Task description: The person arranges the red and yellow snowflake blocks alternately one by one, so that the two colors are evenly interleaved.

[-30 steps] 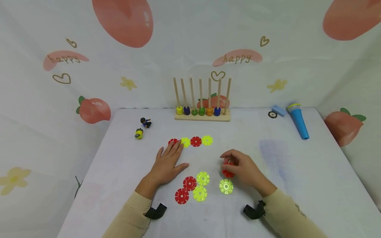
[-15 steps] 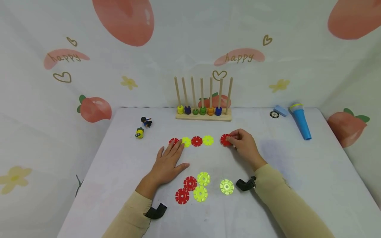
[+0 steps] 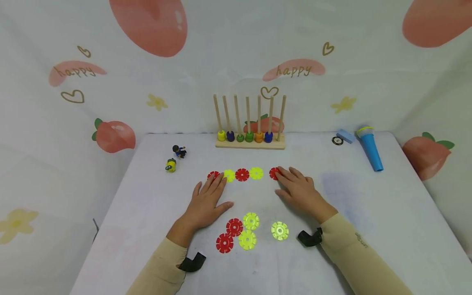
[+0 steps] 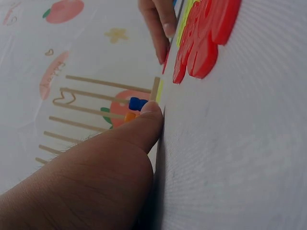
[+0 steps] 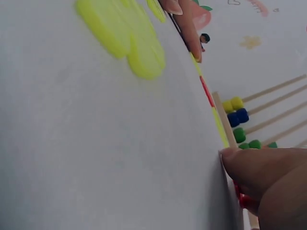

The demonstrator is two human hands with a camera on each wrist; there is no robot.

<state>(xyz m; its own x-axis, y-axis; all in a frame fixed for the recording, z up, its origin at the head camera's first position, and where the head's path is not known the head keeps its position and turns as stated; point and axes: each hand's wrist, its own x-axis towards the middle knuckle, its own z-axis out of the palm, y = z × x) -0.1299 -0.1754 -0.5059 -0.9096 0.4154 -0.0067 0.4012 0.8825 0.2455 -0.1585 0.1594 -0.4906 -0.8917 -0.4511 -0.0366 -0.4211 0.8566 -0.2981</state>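
My left hand (image 3: 204,205) lies flat with fingers spread, its fingertips on a red notched plastic disc (image 3: 211,175) and at the edge of a yellow one (image 3: 229,176). Another red disc (image 3: 242,175) and yellow disc (image 3: 256,173) continue that row to the right. Past a gap, my right hand (image 3: 303,196) rests its extended fingertips on a red disc (image 3: 273,173), covering part of it. Closer to me, two red discs (image 3: 224,243) and two yellow discs (image 3: 247,240) lie in a cluster. One yellow disc (image 3: 280,231) sits apart, right of them.
A wooden peg rack (image 3: 250,144) with coloured beads stands at the back edge. Two small toy figures (image 3: 171,165) are at the left. At the far right lie a blue toy microphone (image 3: 371,150), a blue block (image 3: 346,136) and a small black ring-shaped piece (image 3: 337,141).
My right hand has carried a red disc away from me, set it down right of the row, and loosened its pinch to straight fingers on top. The left hand has stayed in place.
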